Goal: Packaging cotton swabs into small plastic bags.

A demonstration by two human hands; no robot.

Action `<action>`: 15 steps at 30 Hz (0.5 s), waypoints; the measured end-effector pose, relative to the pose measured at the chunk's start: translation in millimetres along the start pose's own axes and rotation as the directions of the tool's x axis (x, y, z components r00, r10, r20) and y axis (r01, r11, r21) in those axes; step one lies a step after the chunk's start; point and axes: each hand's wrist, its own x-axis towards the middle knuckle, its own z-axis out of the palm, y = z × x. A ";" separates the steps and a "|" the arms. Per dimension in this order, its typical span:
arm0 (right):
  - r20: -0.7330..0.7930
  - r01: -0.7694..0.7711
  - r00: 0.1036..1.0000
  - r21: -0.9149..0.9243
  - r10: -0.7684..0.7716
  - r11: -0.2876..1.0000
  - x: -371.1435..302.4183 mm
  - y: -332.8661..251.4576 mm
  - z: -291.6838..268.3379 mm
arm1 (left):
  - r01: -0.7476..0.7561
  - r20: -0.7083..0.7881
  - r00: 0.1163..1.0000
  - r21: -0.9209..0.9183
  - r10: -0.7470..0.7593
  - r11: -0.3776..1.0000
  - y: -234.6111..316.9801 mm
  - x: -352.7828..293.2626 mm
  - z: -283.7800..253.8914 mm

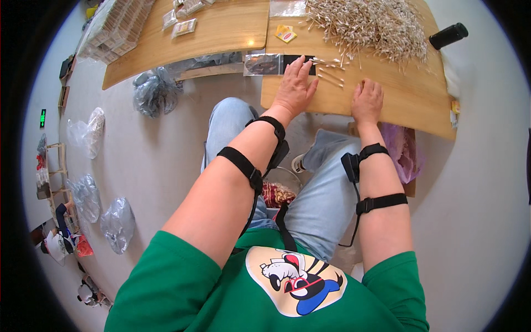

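My left hand [297, 87] lies palm down at the table's near edge, fingers stretched out over the black part of a flat clear plastic bag [263, 65]. Just right of its fingertips are several loose cotton swabs [333, 81], some lying on the black part. My right hand [368, 102] rests on the wooden table [412, 105] to the right of these swabs, its fingers bent and the tips on the wood. I see nothing held in it; its palm is hidden. Beyond both hands spreads a large heap of cotton swabs [376, 27].
A small yellow packet [285, 34] and a black cylinder [448, 36] are on the table. Farther left lie small packs of swabs [184, 27] and a tall stack of packs [113, 30]. Grey plastic bags [155, 91] are on the left; a purple bag [402, 152] is under the table.
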 end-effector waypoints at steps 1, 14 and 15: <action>-0.021 0.014 1.000 -0.024 -0.014 1.000 3.2 0.7 0.9 | -0.007 0.006 1.000 0.003 0.007 1.000 -1.3 0.7 -0.2; 0.018 -0.077 0.997 -0.079 0.078 0.994 1.5 -2.8 -7.2 | 0.080 0.864 0.486 -0.195 0.133 0.977 51.8 -105.2 -64.1; 0.027 -0.084 0.996 -0.077 0.086 0.994 2.4 -6.3 -5.4 | 0.086 0.869 0.477 -0.192 0.129 0.978 43.7 -124.1 -62.2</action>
